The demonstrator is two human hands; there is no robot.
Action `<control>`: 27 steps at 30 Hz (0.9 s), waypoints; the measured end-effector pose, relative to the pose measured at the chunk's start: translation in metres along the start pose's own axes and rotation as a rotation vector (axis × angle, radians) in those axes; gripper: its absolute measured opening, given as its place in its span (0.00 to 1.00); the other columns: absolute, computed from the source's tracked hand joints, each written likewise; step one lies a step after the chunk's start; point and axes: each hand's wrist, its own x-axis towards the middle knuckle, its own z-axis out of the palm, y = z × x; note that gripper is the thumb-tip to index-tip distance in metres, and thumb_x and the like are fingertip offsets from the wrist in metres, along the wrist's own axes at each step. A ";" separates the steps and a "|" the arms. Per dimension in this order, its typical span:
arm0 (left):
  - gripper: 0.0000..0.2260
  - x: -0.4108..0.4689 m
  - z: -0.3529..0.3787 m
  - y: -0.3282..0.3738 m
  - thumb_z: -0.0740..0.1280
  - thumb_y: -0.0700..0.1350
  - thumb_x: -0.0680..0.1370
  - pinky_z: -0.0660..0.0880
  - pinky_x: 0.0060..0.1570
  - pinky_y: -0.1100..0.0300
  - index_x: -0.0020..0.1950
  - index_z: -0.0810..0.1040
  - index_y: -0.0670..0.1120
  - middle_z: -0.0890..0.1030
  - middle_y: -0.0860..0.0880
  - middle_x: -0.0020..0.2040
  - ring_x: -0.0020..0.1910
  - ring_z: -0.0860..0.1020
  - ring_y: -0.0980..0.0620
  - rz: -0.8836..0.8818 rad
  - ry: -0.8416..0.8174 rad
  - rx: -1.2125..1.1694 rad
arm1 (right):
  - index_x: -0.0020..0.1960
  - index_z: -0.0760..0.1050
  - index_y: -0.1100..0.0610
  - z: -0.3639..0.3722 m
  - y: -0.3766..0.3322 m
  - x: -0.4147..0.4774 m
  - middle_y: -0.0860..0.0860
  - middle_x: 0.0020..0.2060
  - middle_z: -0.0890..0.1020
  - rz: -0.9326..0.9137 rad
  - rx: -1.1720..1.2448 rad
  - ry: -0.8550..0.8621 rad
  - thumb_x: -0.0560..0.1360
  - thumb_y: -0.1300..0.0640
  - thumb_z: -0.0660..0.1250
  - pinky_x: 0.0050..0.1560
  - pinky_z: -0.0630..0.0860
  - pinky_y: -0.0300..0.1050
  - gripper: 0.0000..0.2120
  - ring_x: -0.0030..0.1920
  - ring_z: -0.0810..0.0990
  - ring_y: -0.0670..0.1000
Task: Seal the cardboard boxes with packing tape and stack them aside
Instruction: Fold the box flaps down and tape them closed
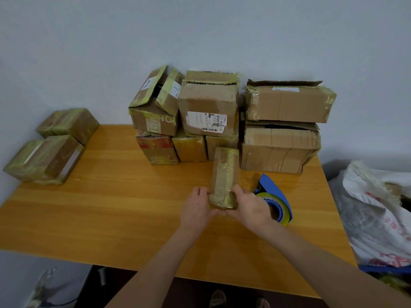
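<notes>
A small narrow cardboard box (224,174), wrapped in yellowish tape, lies lengthwise on the wooden table (111,207). My left hand (196,208) holds its near end from the left and my right hand (250,207) grips it from the right, fingers curled round the near corners. A blue tape dispenser (275,201) with a roll of clear tape sits just right of my right hand. Two taped boxes (53,147) lie at the table's far left.
A pile of several cardboard boxes (211,116), some with open flaps, stands along the wall at the back. Two larger boxes (284,130) are stacked at the back right. A white plastic sack (378,207) sits off the table's right edge.
</notes>
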 end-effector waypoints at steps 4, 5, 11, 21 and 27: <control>0.42 0.010 0.005 0.003 0.69 0.58 0.74 0.73 0.45 0.59 0.78 0.50 0.45 0.79 0.45 0.58 0.53 0.79 0.48 0.029 -0.133 0.054 | 0.67 0.59 0.53 0.004 0.000 0.004 0.53 0.51 0.79 -0.039 -0.100 -0.020 0.75 0.40 0.66 0.41 0.75 0.48 0.29 0.48 0.81 0.56; 0.42 0.011 0.007 0.002 0.68 0.58 0.74 0.73 0.46 0.59 0.78 0.48 0.45 0.80 0.44 0.57 0.52 0.79 0.48 0.020 -0.140 0.062 | 0.67 0.59 0.53 0.005 0.000 0.004 0.54 0.50 0.80 -0.047 -0.103 -0.018 0.76 0.42 0.66 0.40 0.75 0.48 0.28 0.47 0.81 0.56; 0.36 0.011 0.009 -0.014 0.68 0.51 0.77 0.76 0.54 0.53 0.78 0.51 0.45 0.79 0.44 0.61 0.57 0.78 0.47 -0.008 -0.177 -0.061 | 0.64 0.58 0.53 0.003 -0.001 0.014 0.52 0.41 0.76 -0.088 -0.064 -0.086 0.74 0.49 0.71 0.39 0.76 0.50 0.28 0.40 0.76 0.55; 0.30 0.013 0.004 -0.013 0.66 0.53 0.78 0.77 0.48 0.54 0.74 0.60 0.43 0.81 0.44 0.53 0.49 0.80 0.47 0.026 -0.215 -0.019 | 0.63 0.60 0.53 0.004 0.005 0.014 0.55 0.45 0.80 -0.107 -0.027 -0.079 0.75 0.49 0.70 0.41 0.79 0.52 0.25 0.43 0.80 0.57; 0.18 0.010 -0.001 -0.004 0.59 0.54 0.81 0.72 0.34 0.62 0.64 0.71 0.42 0.81 0.45 0.45 0.39 0.78 0.48 -0.005 -0.162 -0.165 | 0.59 0.60 0.50 0.001 0.006 0.007 0.50 0.40 0.78 -0.074 0.093 -0.054 0.76 0.39 0.64 0.35 0.76 0.48 0.22 0.36 0.77 0.52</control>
